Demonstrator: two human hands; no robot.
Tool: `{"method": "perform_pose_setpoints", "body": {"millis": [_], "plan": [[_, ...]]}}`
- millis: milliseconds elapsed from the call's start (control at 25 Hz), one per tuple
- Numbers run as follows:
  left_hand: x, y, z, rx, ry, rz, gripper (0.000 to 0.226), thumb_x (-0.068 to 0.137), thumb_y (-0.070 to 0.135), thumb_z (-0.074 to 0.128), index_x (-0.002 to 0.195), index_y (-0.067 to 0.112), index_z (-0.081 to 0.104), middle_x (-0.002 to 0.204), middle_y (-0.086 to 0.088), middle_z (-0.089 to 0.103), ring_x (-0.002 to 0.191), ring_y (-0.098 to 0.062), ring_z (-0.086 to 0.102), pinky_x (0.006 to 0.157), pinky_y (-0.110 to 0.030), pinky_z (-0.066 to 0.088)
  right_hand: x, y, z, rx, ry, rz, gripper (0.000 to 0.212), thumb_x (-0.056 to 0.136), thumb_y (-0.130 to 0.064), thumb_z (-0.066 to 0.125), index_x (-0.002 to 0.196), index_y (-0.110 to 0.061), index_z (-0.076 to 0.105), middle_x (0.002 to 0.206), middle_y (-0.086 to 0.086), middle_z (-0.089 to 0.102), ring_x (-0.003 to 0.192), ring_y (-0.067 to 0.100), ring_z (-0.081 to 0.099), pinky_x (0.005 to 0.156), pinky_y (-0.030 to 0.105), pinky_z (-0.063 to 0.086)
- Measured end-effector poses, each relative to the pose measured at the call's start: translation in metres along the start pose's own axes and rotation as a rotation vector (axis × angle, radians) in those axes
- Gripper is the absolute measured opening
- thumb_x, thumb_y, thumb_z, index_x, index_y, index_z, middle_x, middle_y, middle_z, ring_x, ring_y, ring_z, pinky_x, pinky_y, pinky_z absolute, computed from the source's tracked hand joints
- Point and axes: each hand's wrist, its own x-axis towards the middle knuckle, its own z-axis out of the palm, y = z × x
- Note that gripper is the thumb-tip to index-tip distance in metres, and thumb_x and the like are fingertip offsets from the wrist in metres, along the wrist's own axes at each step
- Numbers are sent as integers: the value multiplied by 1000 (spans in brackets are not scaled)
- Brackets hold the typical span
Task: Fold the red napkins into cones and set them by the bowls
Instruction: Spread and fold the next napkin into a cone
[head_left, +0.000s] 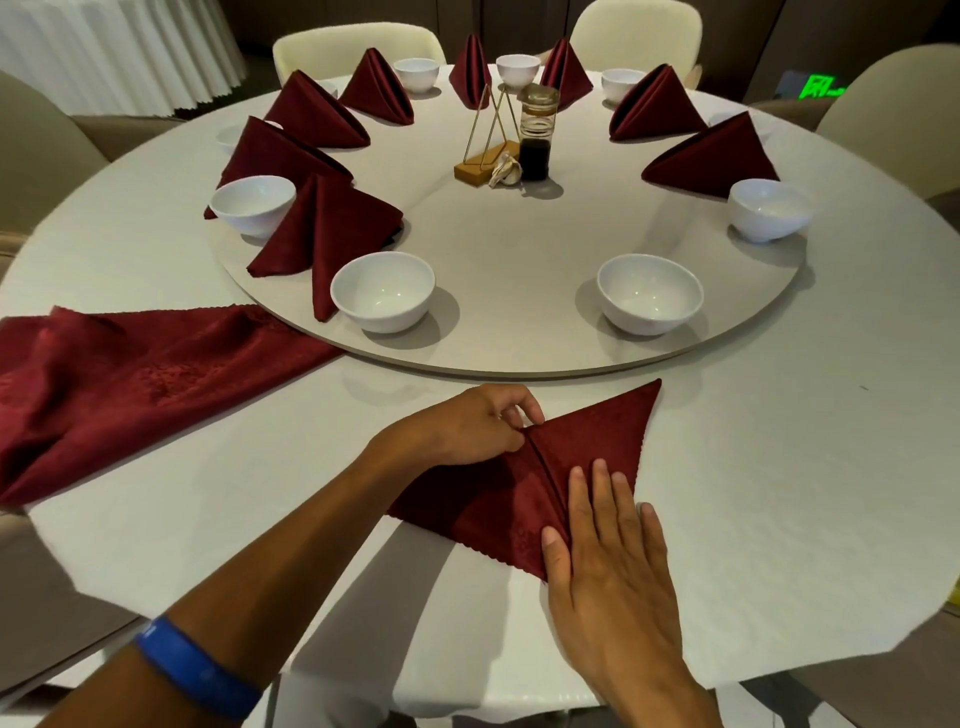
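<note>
We are seeing a red napkin (524, 499) lying flat near the table edge, folded into a pointy shape. Folded red cones (324, 234) are standing beside white bowls (383, 291). More flat red napkins (130, 379) are lying at the left.

A round tabletop (779, 467) under a white tablecloth fills most of the frame, with a pale round turntable (519, 260) set on its middle. Cream upholstered chairs ring it: two at the top edge (332, 49) (639, 23), one at the far left (41, 140) and one at the upper right (904, 98). A white pleated table skirt (119, 47) hangs in the upper left corner. Dark wall panels run along the top, and a green lit sign (816, 85) glows at the upper right.
</note>
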Motion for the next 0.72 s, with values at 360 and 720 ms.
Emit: {"method": "perform_pose_setpoints", "body": {"millis": [360,720], "plan": [[-22,21,-8,-69,-50,19,40,83,-7,56,107,22,68,116,-9,63,91,-15,59,85,-29,49,-8,-3,-16,115,33,14,67,90,-57,-5,144,-26,-29,160,-7,-22,141,5,-31,118,31,-19],[-101,44,-28,77,108,534,52,85,23,73,131,38,53,127,10,57,123,-14,53,101,-24,43,-13,4,-96,1137,-120,-101,21,84,-25,58,102,-31,67,86,2,71,78,16,67,65,29,54]]}}
